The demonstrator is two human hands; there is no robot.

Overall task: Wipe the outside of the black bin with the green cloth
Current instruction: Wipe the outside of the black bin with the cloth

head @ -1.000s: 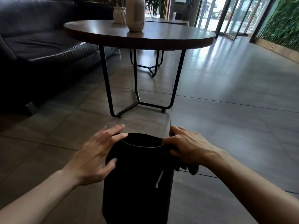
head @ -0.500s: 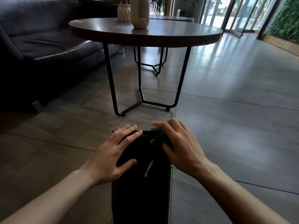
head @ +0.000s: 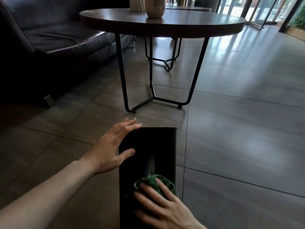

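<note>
The black bin (head: 158, 144) lies tipped away from me on the tiled floor, its long dark side facing up. My left hand (head: 112, 146) rests flat on the bin's upper left edge, fingers straight. My right hand (head: 158, 204) presses the bunched green cloth (head: 154, 180) onto the near part of the bin's side with spread, straight fingers. Most of the cloth is hidden under the palm. A pale streak shows on the bin just above the cloth.
A round dark table (head: 165, 25) on thin black metal legs stands just beyond the bin, with a pale vase (head: 155, 7) on top. A dark leather sofa (head: 49, 38) fills the left. Open tiled floor (head: 239, 129) stretches to the right toward glass doors.
My right hand slid the green cloth from the bin's far rim down its side toward me. The bin's side now faces up more fully. My left hand stayed near the far left edge.
</note>
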